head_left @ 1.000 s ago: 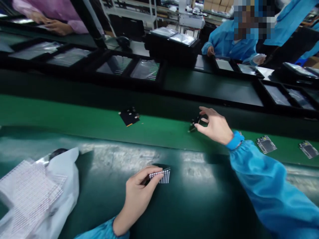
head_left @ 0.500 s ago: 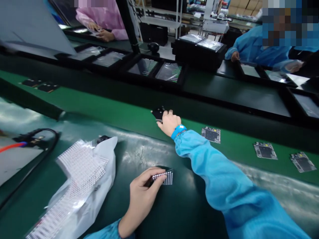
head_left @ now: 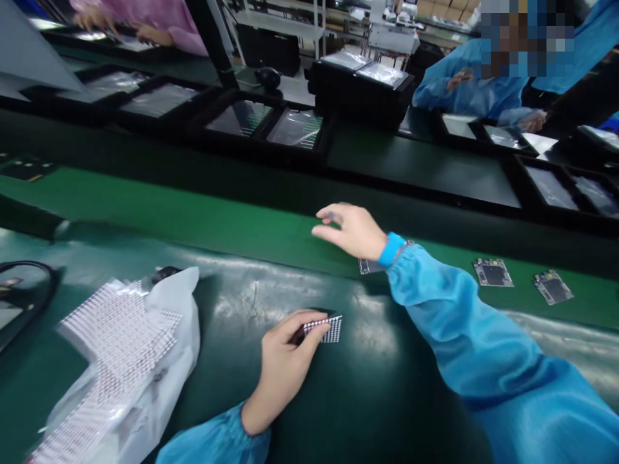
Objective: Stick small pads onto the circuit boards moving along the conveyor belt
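Note:
My left hand point(head_left: 285, 367), low in the middle, pinches a small sticker sheet point(head_left: 333, 332) with rows of white dots; a dark edge shows behind it. Stretched over the green strip, my right hand point(head_left: 353, 229) has its thumb and fingers apart. A small greyish spot shows by its fingers, too blurred to name. Partly covered by this hand and wrist is a circuit board point(head_left: 368, 266). Farther right on the strip lie two more circuit boards, a nearer one point(head_left: 493, 273) and a tilted one point(head_left: 554, 287).
Larger dotted sheets point(head_left: 120, 328) lie on a white plastic bag point(head_left: 178, 348) at left, beside a black cable point(head_left: 51, 290). Dark boards point(head_left: 29, 169) sit at the far left. Black trays point(head_left: 294, 129) line the raised ledge. Two people work across it, in pink and blue sleeves.
My right hand has drawn back and its fingers have parted. The black board it touched no longer shows there. My left hand keeps its sheet. The view has swung right.

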Tool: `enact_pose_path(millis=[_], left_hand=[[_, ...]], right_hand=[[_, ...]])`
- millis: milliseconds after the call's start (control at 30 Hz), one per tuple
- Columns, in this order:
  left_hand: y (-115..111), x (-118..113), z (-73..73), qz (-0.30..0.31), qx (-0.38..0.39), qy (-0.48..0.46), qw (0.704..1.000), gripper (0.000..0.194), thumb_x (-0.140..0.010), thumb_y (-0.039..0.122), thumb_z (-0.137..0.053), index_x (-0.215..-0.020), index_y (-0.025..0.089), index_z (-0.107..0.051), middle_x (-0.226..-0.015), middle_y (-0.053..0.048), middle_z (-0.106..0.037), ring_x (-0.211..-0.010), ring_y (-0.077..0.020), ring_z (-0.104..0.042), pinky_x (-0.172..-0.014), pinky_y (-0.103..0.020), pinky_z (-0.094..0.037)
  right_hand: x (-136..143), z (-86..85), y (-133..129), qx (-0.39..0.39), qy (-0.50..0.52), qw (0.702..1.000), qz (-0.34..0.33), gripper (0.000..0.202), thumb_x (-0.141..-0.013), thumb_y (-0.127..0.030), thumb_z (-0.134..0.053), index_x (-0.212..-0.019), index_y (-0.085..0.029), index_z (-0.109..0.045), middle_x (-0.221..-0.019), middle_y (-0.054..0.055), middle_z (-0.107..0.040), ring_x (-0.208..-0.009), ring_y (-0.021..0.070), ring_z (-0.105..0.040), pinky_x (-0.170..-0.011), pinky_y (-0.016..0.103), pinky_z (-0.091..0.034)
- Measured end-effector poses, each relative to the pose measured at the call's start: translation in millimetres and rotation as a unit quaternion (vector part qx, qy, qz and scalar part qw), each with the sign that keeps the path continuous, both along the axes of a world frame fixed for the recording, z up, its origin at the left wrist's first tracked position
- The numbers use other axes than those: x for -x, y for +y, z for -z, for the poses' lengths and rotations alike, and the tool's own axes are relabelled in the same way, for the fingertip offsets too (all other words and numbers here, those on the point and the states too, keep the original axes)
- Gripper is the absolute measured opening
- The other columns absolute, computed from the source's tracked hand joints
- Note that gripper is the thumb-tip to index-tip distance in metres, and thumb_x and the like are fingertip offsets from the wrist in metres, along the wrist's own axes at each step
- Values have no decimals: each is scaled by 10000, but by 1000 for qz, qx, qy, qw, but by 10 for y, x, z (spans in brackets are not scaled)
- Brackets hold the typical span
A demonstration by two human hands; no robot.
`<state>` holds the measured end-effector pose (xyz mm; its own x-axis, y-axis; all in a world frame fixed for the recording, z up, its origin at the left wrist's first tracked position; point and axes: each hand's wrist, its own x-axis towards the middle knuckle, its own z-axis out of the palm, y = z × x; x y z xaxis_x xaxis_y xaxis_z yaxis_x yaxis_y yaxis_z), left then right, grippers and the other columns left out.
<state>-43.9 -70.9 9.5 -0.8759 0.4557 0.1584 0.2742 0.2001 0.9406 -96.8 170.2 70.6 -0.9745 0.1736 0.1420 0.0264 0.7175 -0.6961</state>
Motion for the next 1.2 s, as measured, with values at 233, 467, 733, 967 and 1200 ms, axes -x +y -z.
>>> enact_pose_path(millis=[233, 467, 733, 967, 1200], left_hand=[[492, -99, 39, 82, -16, -22, 996, 81, -820, 243, -725, -788, 206, -789, -770, -34, -785, -637, -164, -705, -592, -251, -569], [954, -247, 48, 130, -19, -29, 991, 72, -812, 217, -722, -789, 205, -790, -776, -31, -786, -655, -161, -709, -586, -242, -544], [949, -281, 88, 132, -13, -32, 991, 55, -825, 219, -731, -819, 210, -785, -786, -20, -775, -655, -154, -693, -598, -244, -544], [991, -275, 141, 133, -20, -23, 991, 58, -837, 191, -738, -835, 220, -788, -809, -11, -778, -692, -151, -702, -635, -244, -538], [1099, -317, 159, 165, -28, -30, 985, 59, -844, 165, -739, -834, 205, -782, -811, -16, -777, -702, -148, -706, -662, -250, -557]], right_hand=[[-1291, 107, 743, 312, -11, 935, 167, 689, -911, -769, -443, -767, -156, -723, -678, 48, -624, -501, 118, -535, -445, 238, -432], [-1939, 384, 851, 368, -30, 894, 253, 342, -752, -486, -801, -760, -163, -691, -616, 15, -634, -494, 122, -553, -450, 235, -455], [-1371, 420, 740, 405, -178, 880, 172, 199, -882, -290, -609, -888, -130, -726, -472, -50, -530, -323, 44, -346, -306, 153, -244], [-1758, 457, 774, 559, 19, 816, 146, 243, -744, -336, -868, -792, -171, -695, -848, 22, -695, -697, 120, -688, -667, 249, -605], [-2099, 470, 480, 465, 54, 870, 157, 145, -766, -198, -848, -866, -180, -745, -730, 40, -749, -648, 169, -722, -658, 302, -606]])
